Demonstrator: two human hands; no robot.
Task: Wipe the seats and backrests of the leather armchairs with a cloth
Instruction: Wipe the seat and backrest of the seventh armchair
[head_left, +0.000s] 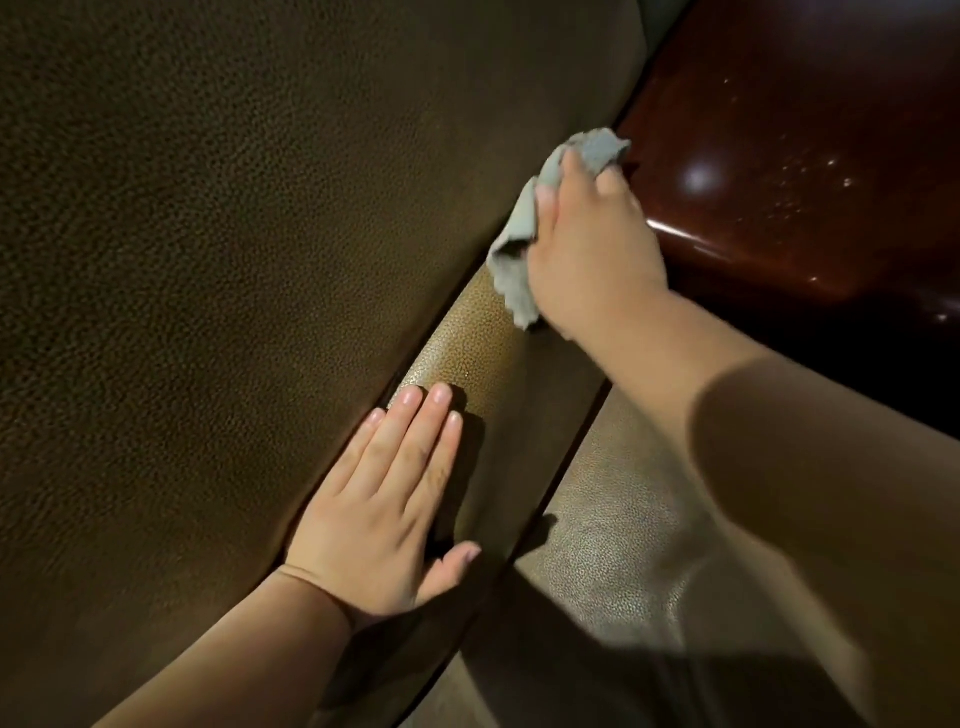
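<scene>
Your right hand grips a crumpled grey-green cloth, bunched beyond your fingers against the olive-brown pebbled leather armchair, beside a glossy dark red wooden surface. Your left hand lies flat, fingers straight, along the seam nearer you. Broad leather spreads leftward.

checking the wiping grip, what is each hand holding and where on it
The right hand grips the grey cloth, bunched up around its middle. The left hand holds nothing; it rests flat on the leather cushion.
</scene>
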